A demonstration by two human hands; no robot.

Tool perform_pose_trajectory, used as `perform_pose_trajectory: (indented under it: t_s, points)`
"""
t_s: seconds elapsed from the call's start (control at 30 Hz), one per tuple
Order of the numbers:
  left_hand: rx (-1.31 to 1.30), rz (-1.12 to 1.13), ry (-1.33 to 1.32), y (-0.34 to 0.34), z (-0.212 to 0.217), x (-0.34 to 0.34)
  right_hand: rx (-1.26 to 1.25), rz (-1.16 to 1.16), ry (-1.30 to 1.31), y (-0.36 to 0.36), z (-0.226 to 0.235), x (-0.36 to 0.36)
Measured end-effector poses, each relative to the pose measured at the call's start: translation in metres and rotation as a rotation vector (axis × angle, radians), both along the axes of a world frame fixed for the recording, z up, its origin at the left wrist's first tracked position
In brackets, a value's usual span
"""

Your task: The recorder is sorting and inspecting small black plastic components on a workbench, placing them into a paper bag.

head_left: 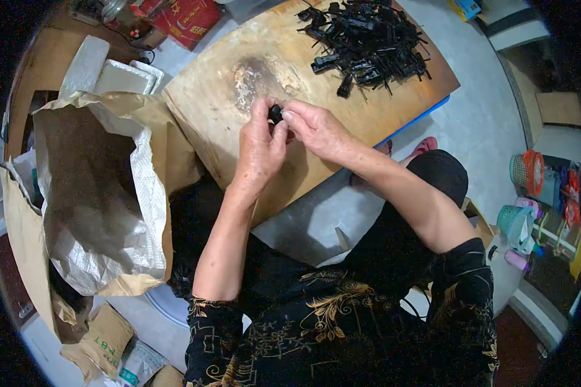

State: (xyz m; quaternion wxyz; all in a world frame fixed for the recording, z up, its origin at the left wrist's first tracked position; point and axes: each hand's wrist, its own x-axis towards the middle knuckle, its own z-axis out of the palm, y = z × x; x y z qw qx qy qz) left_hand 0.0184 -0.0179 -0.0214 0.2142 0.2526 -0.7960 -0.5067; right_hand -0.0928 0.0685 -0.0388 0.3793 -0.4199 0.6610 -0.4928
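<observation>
Both my hands meet over the wooden board, pinching one small black plastic part (276,114) between their fingertips. My left hand (261,145) grips it from the left, thumb and fingers closed round it. From the right, my right hand (316,131) is closed on its other side. Fingers cover much of the part, so its full shape is hidden. Beyond, at the far right of the board, lies a heap of black plastic parts (371,48) with thin prongs sticking out.
The wooden board (206,109) has a burnt, worn patch. To my left stands a large open paper sack (152,213) with a silvery white lining. White foam boxes (122,79) and a red box (186,22) are behind it. Baskets (526,171) stand at the far right.
</observation>
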Motion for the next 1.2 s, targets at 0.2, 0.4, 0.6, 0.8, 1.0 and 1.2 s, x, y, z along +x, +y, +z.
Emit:
perform_pose_trajectory:
  t_s: [0.2,0.4,0.6,0.8,1.0,1.2]
  points:
    - [0.528,0.117,0.083,0.001,0.009,-0.006,0.162,0.226,0.854,0.020,0.047,-0.055]
    - [0.878,0.168,0.125,0.000,0.014,-0.006,0.198,0.404,1.630,0.019,0.008,-0.095]
    - [0.908,0.116,0.098,0.000,0.010,-0.010,0.082,0.524,1.662,0.006,0.005,-0.103]
    - [0.906,0.094,0.131,0.000,0.006,-0.009,0.141,0.529,1.746,0.007,-0.001,-0.107]
    - [0.844,0.104,0.118,-0.002,0.011,-0.004,0.092,0.439,1.531,-0.003,0.018,-0.105]
    - [0.044,0.056,0.090,-0.004,-0.007,-0.005,0.193,0.132,0.265,-0.021,0.051,-0.078]
